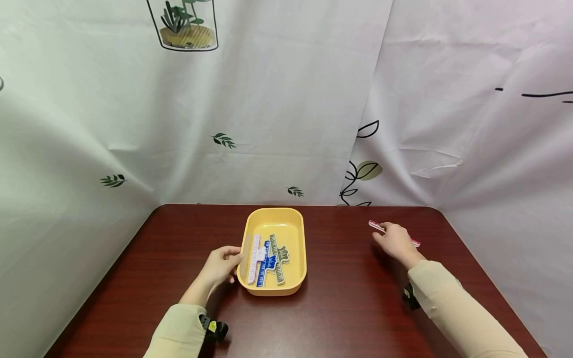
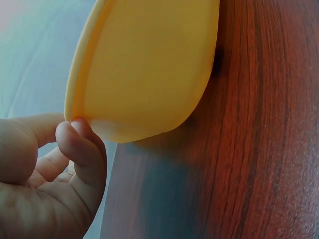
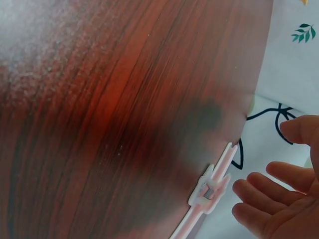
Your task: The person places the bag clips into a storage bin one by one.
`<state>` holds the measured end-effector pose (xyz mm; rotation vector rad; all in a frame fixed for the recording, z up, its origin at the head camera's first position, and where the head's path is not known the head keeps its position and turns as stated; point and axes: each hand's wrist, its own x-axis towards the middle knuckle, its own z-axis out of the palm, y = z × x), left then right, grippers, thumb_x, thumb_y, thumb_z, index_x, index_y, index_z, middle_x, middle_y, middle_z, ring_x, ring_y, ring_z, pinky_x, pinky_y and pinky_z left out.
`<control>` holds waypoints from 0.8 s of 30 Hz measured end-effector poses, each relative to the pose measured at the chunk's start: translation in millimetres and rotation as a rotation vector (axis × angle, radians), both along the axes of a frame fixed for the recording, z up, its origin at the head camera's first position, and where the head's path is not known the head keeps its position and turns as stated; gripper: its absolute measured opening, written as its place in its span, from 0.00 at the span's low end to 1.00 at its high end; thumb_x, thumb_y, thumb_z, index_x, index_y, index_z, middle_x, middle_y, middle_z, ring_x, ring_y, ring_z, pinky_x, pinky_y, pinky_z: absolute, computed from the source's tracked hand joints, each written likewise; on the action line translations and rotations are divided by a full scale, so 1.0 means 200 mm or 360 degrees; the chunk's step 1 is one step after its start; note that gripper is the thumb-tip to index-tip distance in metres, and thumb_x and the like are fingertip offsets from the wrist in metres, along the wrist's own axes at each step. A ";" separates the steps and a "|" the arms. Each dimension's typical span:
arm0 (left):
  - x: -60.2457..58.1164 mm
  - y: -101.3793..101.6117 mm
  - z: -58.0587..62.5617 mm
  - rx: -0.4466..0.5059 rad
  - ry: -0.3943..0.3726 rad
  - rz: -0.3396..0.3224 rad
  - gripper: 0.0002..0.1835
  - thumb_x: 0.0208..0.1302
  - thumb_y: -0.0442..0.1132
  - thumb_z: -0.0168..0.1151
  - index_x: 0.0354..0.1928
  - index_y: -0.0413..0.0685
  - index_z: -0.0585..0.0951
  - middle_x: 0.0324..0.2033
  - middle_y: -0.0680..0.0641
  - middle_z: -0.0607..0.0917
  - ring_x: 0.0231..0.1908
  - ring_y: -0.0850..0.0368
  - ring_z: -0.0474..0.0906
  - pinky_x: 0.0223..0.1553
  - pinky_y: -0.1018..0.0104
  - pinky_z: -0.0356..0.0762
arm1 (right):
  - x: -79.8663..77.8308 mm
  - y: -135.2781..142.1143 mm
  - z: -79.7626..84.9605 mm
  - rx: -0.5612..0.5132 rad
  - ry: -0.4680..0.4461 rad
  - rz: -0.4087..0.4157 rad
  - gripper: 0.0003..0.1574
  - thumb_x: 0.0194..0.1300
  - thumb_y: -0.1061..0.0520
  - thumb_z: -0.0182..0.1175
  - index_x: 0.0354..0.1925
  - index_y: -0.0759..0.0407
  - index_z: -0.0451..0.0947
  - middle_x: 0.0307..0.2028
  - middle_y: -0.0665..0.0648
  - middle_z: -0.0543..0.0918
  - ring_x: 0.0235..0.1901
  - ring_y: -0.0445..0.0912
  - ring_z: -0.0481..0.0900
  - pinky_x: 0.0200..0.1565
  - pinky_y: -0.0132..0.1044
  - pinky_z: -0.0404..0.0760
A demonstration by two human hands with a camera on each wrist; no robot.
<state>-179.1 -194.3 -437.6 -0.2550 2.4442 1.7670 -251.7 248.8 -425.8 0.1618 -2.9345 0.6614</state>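
My left hand [image 1: 218, 267] pinches the left rim of a yellow plastic tray [image 1: 295, 271] between thumb and fingers. In the left wrist view the outer side of the tray [image 2: 149, 64] shows beside the thumb. Three long clips with ruler marks lie inside: a pale pink clip [image 1: 253, 261], a blue clip [image 1: 267, 263] and a green clip [image 1: 278, 261]. At the right, my right hand [image 1: 397, 243] hovers over a red-and-white ruler clip [image 1: 376, 225], hiding its middle. The right wrist view shows its fingers spread, apart from the clip [image 3: 203, 193] on the table.
A dark red-brown wooden table [image 1: 335, 308] carries everything. Behind it and along its sides hangs a white cloth [image 1: 286, 99] printed with leaves and a plant jar. Both wrists wear small black devices.
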 end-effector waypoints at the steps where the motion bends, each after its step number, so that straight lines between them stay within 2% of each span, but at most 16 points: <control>1: 0.00 0.00 0.00 0.0000 0.0002 0.0001 0.18 0.65 0.32 0.55 0.55 0.31 0.73 0.23 0.48 0.76 0.18 0.60 0.70 0.15 0.71 0.71 | 0.00 0.00 0.00 0.0003 -0.0004 -0.0009 0.27 0.60 0.56 0.54 0.51 0.76 0.74 0.38 0.70 0.82 0.36 0.59 0.78 0.43 0.55 0.76; 7: 0.00 0.00 0.00 0.0006 -0.0007 0.0000 0.18 0.65 0.32 0.55 0.55 0.31 0.73 0.24 0.47 0.76 0.19 0.60 0.70 0.15 0.71 0.71 | -0.01 0.02 0.00 0.0013 -0.0058 -0.0064 0.27 0.60 0.55 0.52 0.50 0.76 0.74 0.41 0.71 0.81 0.33 0.56 0.77 0.39 0.53 0.77; 10: 0.00 0.00 0.00 0.0010 -0.0015 -0.0004 0.18 0.65 0.33 0.55 0.55 0.31 0.73 0.24 0.47 0.76 0.19 0.60 0.70 0.15 0.71 0.71 | -0.02 0.02 -0.01 0.0023 -0.0088 -0.0088 0.26 0.60 0.55 0.52 0.47 0.75 0.75 0.38 0.69 0.81 0.30 0.54 0.75 0.35 0.49 0.76; 13: 0.00 0.00 0.00 0.0015 -0.0017 0.0000 0.18 0.65 0.33 0.55 0.55 0.31 0.73 0.24 0.47 0.76 0.18 0.60 0.70 0.15 0.71 0.71 | -0.03 0.03 -0.01 0.0038 -0.0093 -0.0104 0.21 0.59 0.55 0.52 0.40 0.73 0.77 0.31 0.65 0.81 0.26 0.52 0.73 0.31 0.46 0.74; 15: 0.00 0.00 0.01 0.0016 -0.0019 0.0003 0.18 0.65 0.33 0.55 0.55 0.32 0.73 0.23 0.47 0.76 0.18 0.60 0.70 0.15 0.71 0.71 | -0.03 0.03 -0.01 0.0061 -0.0098 -0.0116 0.17 0.58 0.55 0.52 0.32 0.70 0.77 0.26 0.62 0.78 0.24 0.52 0.71 0.29 0.44 0.72; 19: 0.00 0.00 0.01 0.0021 -0.0019 0.0008 0.18 0.65 0.33 0.55 0.55 0.32 0.74 0.24 0.47 0.76 0.19 0.60 0.70 0.15 0.71 0.71 | -0.04 0.04 -0.01 0.0122 -0.0171 -0.0150 0.15 0.57 0.55 0.50 0.18 0.62 0.69 0.21 0.60 0.73 0.22 0.52 0.69 0.26 0.44 0.70; 21: 0.00 0.00 0.01 0.0025 -0.0017 0.0009 0.18 0.65 0.33 0.55 0.55 0.32 0.74 0.24 0.47 0.76 0.19 0.60 0.70 0.15 0.71 0.71 | -0.04 0.05 -0.01 0.0146 -0.0225 -0.0170 0.17 0.58 0.55 0.50 0.16 0.60 0.66 0.21 0.61 0.73 0.21 0.52 0.68 0.25 0.44 0.70; 24: 0.00 0.00 0.00 0.0023 -0.0023 0.0007 0.18 0.65 0.33 0.55 0.55 0.32 0.73 0.24 0.47 0.76 0.19 0.60 0.70 0.15 0.71 0.71 | -0.05 0.06 -0.01 0.0158 -0.0280 -0.0188 0.16 0.59 0.56 0.49 0.18 0.62 0.69 0.24 0.64 0.76 0.22 0.53 0.70 0.26 0.46 0.72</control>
